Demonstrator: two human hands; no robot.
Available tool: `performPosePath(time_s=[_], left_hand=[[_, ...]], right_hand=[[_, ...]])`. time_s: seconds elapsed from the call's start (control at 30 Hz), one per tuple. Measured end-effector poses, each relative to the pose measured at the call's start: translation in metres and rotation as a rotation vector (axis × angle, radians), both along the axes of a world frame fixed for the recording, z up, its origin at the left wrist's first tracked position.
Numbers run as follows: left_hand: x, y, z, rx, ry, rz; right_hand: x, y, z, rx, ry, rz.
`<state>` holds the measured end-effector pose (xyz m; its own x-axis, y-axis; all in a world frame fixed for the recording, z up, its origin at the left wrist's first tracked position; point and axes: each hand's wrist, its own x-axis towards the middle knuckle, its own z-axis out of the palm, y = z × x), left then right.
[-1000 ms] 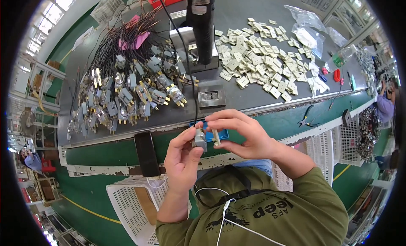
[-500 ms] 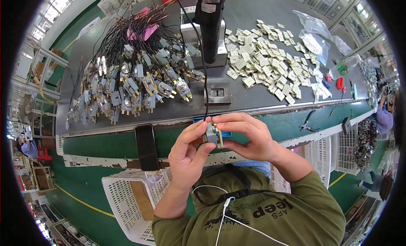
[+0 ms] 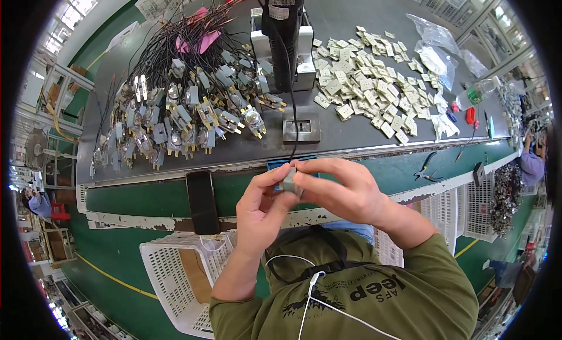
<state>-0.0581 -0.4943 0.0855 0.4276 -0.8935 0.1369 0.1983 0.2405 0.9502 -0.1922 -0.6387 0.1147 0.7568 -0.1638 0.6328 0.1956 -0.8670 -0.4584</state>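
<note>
Between both hands, over the table's front edge, is a small grey plug-like housing (image 3: pixel 291 183) with a black cable running up from it. My left hand (image 3: pixel 261 208) grips it from the left, thumb below and fingers above. My right hand (image 3: pixel 345 191) closes on its right side, the fingers covering much of the part. Just beyond lies a metal block with a rectangular recess (image 3: pixel 301 129). Left of that, a heap of grey housings with brass pins and black wires (image 3: pixel 187 112) spreads over the table. Several cream-coloured slotted plates (image 3: pixel 374 85) are piled on the right.
A black powered driver (image 3: pixel 283 41) hangs in front of a white stand. A black phone (image 3: pixel 202 202) rests at the front edge, pliers (image 3: pixel 428 170) to the right. White perforated crates (image 3: pixel 175 281) stand below. A bottle (image 3: pixel 477 93) and plastic bags lie at the far right.
The grey housing has turned in my hands, and its cream side no longer shows. My right fingers have shifted over it. The hanging driver has swung slightly.
</note>
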Motion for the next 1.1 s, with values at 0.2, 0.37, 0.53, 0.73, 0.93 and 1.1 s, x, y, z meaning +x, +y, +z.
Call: performPosePath(time_s=[0.2,0.37,0.53,0.73,0.93,1.1], left_hand=[[-0.011,0.0,-0.001,-0.08,-0.041,0.197],[-0.002,0.008,-0.007,-0.237,0.154,0.125],[0.019,0.02,-0.011,-0.367,0.345,0.077],[0.025,0.024,-0.013,-0.572,0.58,-0.142],[0.06,0.069,0.0,-0.508,0.18,0.246],[0.096,0.147,-0.002,-0.245,-0.375,0.779]], right_hand=[[0.011,0.012,0.003,0.022,-0.018,0.044],[0.0,0.011,0.003,0.24,-0.014,0.039],[0.001,0.012,-0.003,0.321,0.024,0.044],[0.005,0.017,-0.003,0.352,0.049,0.114],[0.001,0.008,-0.003,0.416,0.081,0.108],[-0.008,0.0,-0.016,0.46,0.134,0.035]])
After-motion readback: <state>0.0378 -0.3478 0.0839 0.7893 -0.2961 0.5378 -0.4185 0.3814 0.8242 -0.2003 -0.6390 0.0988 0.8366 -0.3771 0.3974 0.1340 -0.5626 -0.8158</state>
